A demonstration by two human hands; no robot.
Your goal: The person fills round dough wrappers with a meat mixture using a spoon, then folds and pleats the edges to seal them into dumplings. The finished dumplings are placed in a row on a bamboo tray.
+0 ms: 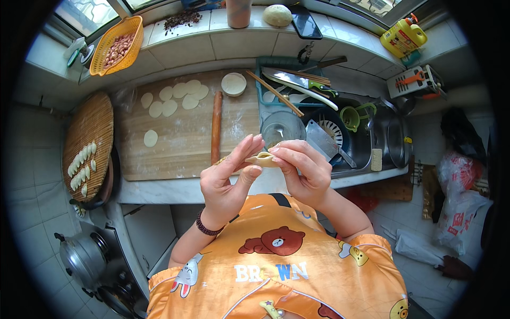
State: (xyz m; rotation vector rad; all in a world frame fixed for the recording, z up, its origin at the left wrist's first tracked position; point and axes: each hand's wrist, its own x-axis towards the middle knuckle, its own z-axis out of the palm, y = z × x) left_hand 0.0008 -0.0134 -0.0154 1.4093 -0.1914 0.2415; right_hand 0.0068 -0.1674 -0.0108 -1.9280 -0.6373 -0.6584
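Observation:
Both my hands hold one filled dough wrapper (263,160) above the counter's front edge. My left hand (230,175) supports its left end between thumb and fingers; my right hand (303,171) pinches its right end. Some filling shows at the partly open top. A wooden rolling pin (216,127) lies upright in view on the floured board (183,159), left of a glass bowl (282,127) with a spoon in it. Several round dough wrappers (169,107) lie at the board's back left, one (150,138) apart from them. A small round white container (234,84) stands near the back edge.
At the left, a round woven tray (89,131) bears several folded dumplings (83,159). Right of the board are a teal rack (265,63) with knives and chopsticks, a cleaver (322,139) and the sink (388,131). A basket of peanuts (115,50) and a dough ball (277,15) rest on the ledge.

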